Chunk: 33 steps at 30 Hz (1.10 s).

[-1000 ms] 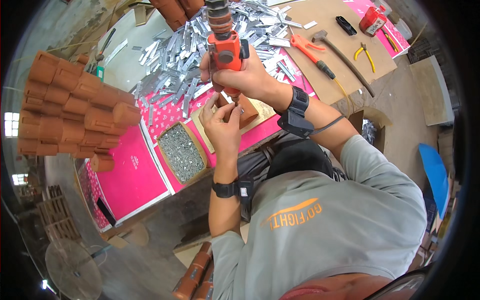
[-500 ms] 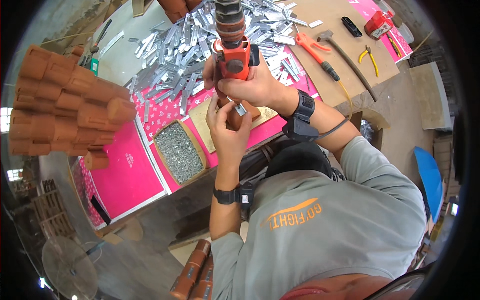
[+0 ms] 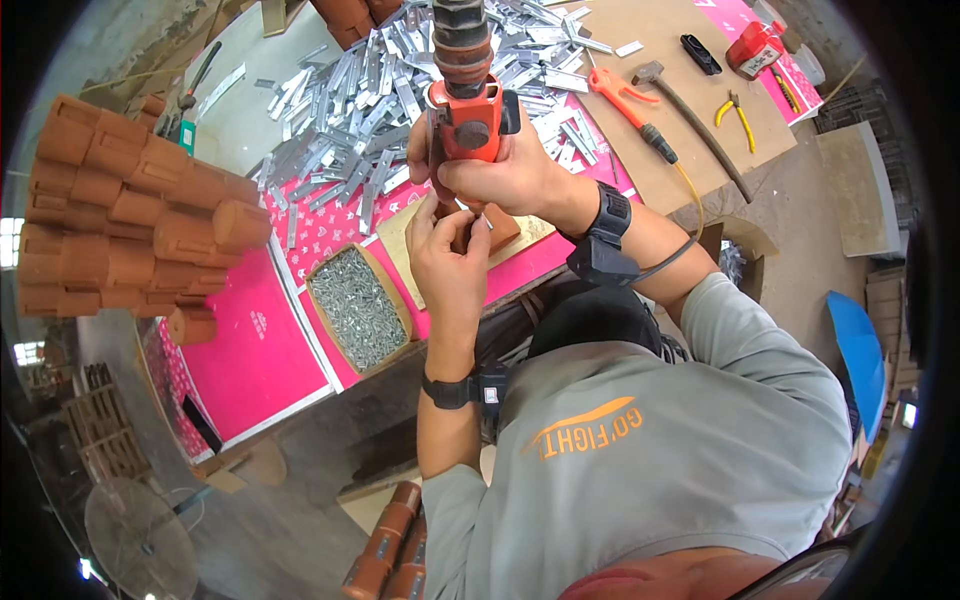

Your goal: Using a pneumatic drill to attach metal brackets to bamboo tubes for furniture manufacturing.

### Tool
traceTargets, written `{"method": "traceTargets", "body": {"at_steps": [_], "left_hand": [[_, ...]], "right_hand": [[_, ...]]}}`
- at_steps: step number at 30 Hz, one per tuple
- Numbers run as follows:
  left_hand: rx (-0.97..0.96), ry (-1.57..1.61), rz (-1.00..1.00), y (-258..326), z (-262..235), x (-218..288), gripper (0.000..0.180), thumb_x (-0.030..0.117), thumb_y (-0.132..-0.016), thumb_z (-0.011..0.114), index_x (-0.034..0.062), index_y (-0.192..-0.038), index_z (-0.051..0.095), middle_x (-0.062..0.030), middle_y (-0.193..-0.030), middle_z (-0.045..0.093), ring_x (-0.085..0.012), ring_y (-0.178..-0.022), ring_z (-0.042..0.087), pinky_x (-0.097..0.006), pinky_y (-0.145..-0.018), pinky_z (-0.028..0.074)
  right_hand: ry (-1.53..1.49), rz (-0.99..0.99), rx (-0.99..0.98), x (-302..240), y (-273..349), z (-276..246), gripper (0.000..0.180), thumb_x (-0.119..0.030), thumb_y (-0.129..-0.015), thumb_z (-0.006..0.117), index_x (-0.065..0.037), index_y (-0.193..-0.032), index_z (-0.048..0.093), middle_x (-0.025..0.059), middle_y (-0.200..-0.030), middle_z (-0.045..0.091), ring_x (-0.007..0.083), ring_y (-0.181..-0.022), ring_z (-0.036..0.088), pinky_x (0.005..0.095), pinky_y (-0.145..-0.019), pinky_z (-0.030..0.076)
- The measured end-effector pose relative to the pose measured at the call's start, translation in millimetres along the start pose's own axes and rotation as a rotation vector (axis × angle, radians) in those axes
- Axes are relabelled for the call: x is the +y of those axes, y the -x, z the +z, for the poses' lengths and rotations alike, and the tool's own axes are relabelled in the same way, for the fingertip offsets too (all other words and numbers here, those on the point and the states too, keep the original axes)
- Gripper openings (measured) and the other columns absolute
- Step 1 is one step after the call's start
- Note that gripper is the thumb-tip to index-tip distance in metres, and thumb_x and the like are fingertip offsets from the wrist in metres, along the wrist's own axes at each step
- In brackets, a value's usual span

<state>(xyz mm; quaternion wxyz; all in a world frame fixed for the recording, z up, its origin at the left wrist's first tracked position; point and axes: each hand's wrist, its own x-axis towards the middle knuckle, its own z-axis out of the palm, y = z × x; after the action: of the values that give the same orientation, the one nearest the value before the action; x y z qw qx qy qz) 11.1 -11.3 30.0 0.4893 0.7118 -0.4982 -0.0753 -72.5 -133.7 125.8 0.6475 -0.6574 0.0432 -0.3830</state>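
Note:
My right hand is wrapped round the grip of an orange power tool, whose ribbed dark upper part rises past the top edge. Just below it, my left hand pinches a small metal strip over a reddish-brown block. Fingers and tool cover much of that block, which rests on a tan board. The tool's tip is hidden between my hands. Left of the board stands an open box of screws.
Loose metal strips are heaped at the back. Brown cylindrical pieces are stacked on the left. To the right lie an orange air gun with a yellow hose, a hammer, yellow-handled pliers and a red bottle.
My left hand has shifted slightly down and left, and less of the metal strip shows between its fingers. My right hand and the power tool stay nearly in place.

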Motion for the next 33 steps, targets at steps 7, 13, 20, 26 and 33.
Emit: {"method": "traceTargets", "body": {"at_steps": [7,13,20,26,33], "left_hand": [[0.032,0.093,-0.042,5.9,1.3,4.8,0.021,0.014,-0.081,0.077,0.0026,-0.097,0.073,-0.0239,-0.126,0.061,-0.0363,-0.12,0.058,-0.042,-0.101,0.045],[-0.005,0.027,-0.059,1.4,-0.8,4.8,0.015,0.009,-0.079,0.075,0.0001,-0.09,0.072,-0.0217,-0.131,0.059,-0.0351,-0.122,0.054,-0.042,-0.098,0.047],[0.07,0.039,0.013,1.1,4.5,4.7,0.015,0.008,-0.079,0.075,0.0017,-0.092,0.073,-0.0146,-0.109,0.068,-0.0331,-0.109,0.061,-0.041,-0.096,0.046],[0.058,0.007,-0.024,2.5,3.9,0.9,0.016,0.012,-0.079,0.076,0.0017,-0.091,0.073,-0.0162,-0.113,0.067,-0.0338,-0.11,0.06,-0.042,-0.096,0.046],[0.031,0.008,-0.016,2.7,2.7,1.3,0.015,0.012,-0.079,0.076,0.0009,-0.088,0.074,-0.0159,-0.12,0.065,-0.0329,-0.113,0.058,-0.041,-0.097,0.046]], "right_hand": [[-0.089,0.083,0.037,1.6,4.2,0.5,0.031,0.004,-0.071,0.059,0.001,-0.102,0.059,0.008,-0.087,0.067,0.0156,-0.081,0.067,0.0319,-0.073,0.055],[-0.067,0.06,0.009,4.5,1.7,-0.1,0.026,0.003,-0.071,0.059,0.002,-0.096,0.062,0.0082,-0.085,0.067,0.0154,-0.078,0.066,0.0312,-0.072,0.054],[-0.008,0.032,-0.02,4.4,2.7,-0.4,0.015,0.002,-0.075,0.058,0.0,-0.09,0.058,0.0104,-0.091,0.065,0.0144,-0.074,0.064,0.0281,-0.062,0.054],[-0.034,0.046,-0.009,2.7,0.3,1.6,0.015,0.002,-0.075,0.058,0.0,-0.089,0.058,0.0106,-0.091,0.065,0.0147,-0.076,0.065,0.0282,-0.062,0.054],[-0.089,0.058,0.003,5.0,0.2,0.6,0.034,0.004,-0.071,0.058,0.001,-0.105,0.058,0.0089,-0.088,0.068,0.0154,-0.08,0.066,0.031,-0.072,0.054]]}}
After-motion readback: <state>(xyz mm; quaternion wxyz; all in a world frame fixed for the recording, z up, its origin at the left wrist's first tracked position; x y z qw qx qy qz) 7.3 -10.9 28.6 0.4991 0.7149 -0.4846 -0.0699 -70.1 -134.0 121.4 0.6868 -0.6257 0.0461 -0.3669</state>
